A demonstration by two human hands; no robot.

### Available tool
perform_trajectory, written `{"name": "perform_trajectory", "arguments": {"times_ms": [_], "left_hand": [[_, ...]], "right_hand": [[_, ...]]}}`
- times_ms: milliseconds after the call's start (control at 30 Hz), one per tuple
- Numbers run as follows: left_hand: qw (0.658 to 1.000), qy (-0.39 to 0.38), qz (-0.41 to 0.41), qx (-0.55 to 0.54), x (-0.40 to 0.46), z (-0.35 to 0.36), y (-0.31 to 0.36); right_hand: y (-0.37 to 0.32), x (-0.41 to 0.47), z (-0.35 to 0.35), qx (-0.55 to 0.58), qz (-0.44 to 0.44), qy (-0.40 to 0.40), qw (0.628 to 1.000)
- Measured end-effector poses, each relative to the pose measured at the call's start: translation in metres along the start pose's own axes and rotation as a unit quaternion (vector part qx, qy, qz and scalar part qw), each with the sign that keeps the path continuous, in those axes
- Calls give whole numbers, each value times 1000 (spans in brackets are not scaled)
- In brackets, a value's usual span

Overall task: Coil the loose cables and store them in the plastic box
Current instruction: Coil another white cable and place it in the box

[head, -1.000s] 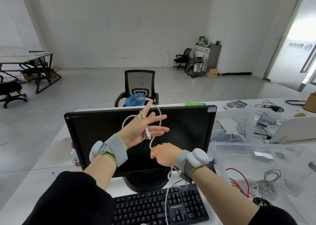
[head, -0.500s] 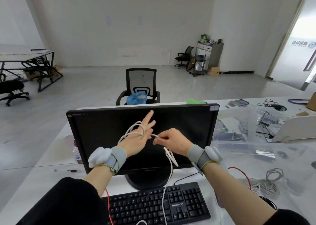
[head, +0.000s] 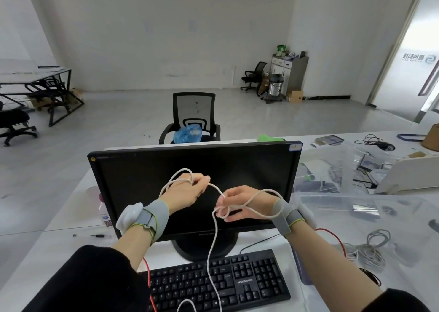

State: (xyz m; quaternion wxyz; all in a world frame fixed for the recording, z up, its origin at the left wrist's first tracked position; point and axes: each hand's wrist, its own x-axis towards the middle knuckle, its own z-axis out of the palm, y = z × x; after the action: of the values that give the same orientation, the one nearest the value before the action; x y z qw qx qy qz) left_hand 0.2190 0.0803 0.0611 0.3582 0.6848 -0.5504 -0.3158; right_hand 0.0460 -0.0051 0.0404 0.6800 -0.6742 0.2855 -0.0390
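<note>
Left hand (head: 187, 190) curls its fingers around loops of the thin white cable (head: 215, 231); right hand (head: 240, 203) pinches it just beside, slack hanging below both.

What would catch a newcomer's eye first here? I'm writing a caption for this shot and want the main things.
First, the thin white cable, looped round the left hand and the right hand, both raised in front of the black flat monitor; its tail hangs over the black keyboard. Then the clear plastic box at right, with coiled grey cables seen through it.
</note>
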Motion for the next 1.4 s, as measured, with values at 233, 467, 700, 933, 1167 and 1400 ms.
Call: {"name": "perform_trajectory", "arguments": {"times_ms": [233, 467, 700, 933, 1167, 1400], "left_hand": [[1000, -13, 12, -19, -4, -9, 8], [982, 158, -35, -94, 5, -13, -12], [913, 281, -91, -280, 1, -30, -30], [850, 399, -41, -343, -1, -43, -10], [812, 435, 23, -387, 2, -64, 14], [941, 237, 49, -239, -1, -43, 30]], "right_hand": [[2, 8, 10, 218, -24, -89, 972], [2, 13, 15, 292, -13, 46, 955], [24, 8, -9, 298, -42, 283, 911], [72, 17, -20, 155, 142, 429, 879], [80, 18, -26, -78, 200, 473, 854], [65, 32, -11, -76, 138, 399, 903]]}}
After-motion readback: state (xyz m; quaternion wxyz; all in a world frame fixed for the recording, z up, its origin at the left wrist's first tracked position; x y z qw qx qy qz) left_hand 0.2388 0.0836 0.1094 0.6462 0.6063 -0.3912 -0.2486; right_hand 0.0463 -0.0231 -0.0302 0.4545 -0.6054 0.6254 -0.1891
